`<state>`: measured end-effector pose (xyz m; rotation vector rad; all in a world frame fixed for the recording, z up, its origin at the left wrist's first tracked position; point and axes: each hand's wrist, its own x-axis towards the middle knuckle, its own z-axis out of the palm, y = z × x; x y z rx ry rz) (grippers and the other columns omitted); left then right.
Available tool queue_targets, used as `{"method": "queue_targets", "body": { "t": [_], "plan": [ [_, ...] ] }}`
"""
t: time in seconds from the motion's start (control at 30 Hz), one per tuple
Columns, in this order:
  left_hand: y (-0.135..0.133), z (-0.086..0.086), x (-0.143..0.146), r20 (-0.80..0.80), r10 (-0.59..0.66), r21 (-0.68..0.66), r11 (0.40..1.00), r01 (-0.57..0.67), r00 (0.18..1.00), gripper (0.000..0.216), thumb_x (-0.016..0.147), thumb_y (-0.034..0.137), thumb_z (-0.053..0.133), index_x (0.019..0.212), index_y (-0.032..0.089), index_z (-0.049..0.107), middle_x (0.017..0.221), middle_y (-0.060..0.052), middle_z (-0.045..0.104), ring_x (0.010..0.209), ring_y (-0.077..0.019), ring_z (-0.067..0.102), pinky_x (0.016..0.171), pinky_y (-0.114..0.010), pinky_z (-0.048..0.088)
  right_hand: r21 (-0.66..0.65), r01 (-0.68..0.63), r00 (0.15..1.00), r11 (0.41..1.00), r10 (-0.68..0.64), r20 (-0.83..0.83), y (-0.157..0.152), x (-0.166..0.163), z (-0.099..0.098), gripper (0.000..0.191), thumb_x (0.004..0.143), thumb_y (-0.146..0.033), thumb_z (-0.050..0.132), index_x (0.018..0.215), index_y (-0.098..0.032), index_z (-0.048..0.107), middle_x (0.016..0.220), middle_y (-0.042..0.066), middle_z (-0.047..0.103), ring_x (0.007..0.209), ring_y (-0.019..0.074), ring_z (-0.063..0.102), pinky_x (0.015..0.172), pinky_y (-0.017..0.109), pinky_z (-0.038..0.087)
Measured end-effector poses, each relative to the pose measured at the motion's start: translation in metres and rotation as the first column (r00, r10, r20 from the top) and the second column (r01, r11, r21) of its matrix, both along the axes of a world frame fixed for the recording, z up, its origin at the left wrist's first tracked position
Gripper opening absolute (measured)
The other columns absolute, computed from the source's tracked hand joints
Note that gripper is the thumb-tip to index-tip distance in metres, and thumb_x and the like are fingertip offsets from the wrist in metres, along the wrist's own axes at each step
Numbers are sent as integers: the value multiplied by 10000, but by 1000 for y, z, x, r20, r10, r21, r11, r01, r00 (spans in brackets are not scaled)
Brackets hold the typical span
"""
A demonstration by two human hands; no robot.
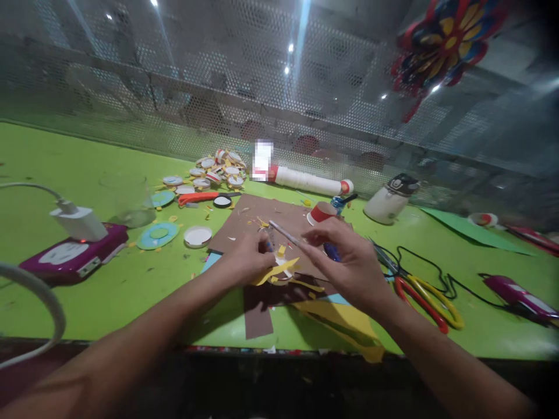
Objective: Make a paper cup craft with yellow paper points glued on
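Note:
My right hand (349, 259) pinches a slim silver stick-like tool (285, 233) between thumb and fingers, its tip pointing up and left. My left hand (244, 256) is closed just left of it, and what its curled fingers grip is hard to make out. Below both hands lies a small white disc (283, 272) with yellow paper strips (276, 271) across it. They rest over a brown board (238, 224) littered with scraps. Beside my right hand stands a red and white paper cup (322, 213), and a blue object (332, 251) shows partly under the palm.
Several white and yellow discs (218, 169) are heaped at the back, near orange-handled scissors (201, 198). Red and yellow-handled scissors (421, 297) lie right. A stack of white cups (310, 181), a white bottle (388, 201), a purple power strip (78, 256) and a clear cup (131, 203) stand around.

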<state>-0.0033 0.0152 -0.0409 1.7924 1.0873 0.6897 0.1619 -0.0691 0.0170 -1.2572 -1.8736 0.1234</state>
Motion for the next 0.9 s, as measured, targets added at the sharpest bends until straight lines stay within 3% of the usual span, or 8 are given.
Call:
{"method": "queue_targets", "body": {
  "t": [0.13, 0.3, 0.43, 0.57, 0.7, 0.9],
  "plan": [
    [0, 7, -2, 46, 32, -43, 999, -30, 998, 61, 594, 197, 562, 584, 179, 504, 499, 50, 476, 482, -108, 427, 468, -227, 295, -186, 24, 970, 982, -68, -232, -2, 23, -3, 130, 834, -256, 587, 804, -152, 660, 737, 35, 652, 679, 149, 584, 637, 279, 451],
    [-6, 21, -3, 151, 17, -105, 995, -1, 988, 45, 600, 184, 595, 608, 154, 562, 547, 24, 553, 520, -111, 475, 499, -226, 328, -294, -15, 955, 956, -74, -288, 3, 36, -12, 297, 870, -380, 523, 683, -157, 584, 477, -60, 460, 431, 77, 399, 434, 213, 309],
    [-9, 22, -1, 243, 49, -151, 989, -12, 969, 85, 623, 213, 615, 668, 155, 572, 579, 18, 576, 528, -110, 502, 503, -220, 356, -338, -53, 933, 940, -74, -351, 15, 30, -18, 421, 858, -441, 520, 544, -160, 527, 414, -73, 390, 396, 62, 326, 409, 213, 256],
    [-7, 18, 0, 316, 151, -154, 982, -107, 937, 101, 632, 211, 612, 683, 168, 537, 601, 30, 549, 509, -101, 490, 477, -214, 359, -345, -118, 879, 931, -63, -473, 24, 23, -26, 244, 754, -381, 669, 822, -150, 633, 610, -30, 559, 571, 100, 503, 548, 228, 408],
    [-2, 15, 1, 370, 222, -150, 973, -178, 902, 106, 635, 182, 597, 652, 177, 492, 567, 42, 516, 480, -92, 473, 454, -205, 344, -425, -245, 801, 872, -65, -595, 27, 12, -33, 482, 769, -423, 647, 1138, -134, 535, 801, 53, 637, 735, 172, 619, 618, 298, 507],
    [0, 12, 2, 422, 256, -200, 962, -187, 870, 126, 611, 158, 610, 648, 178, 492, 529, 55, 515, 456, -87, 466, 436, -193, 339, -429, -317, 716, 846, -84, -693, 34, -4, -39, 539, 762, -378, 683, 1220, -193, 466, 846, 16, 606, 750, 146, 625, 635, 267, 524]
  ]
}}
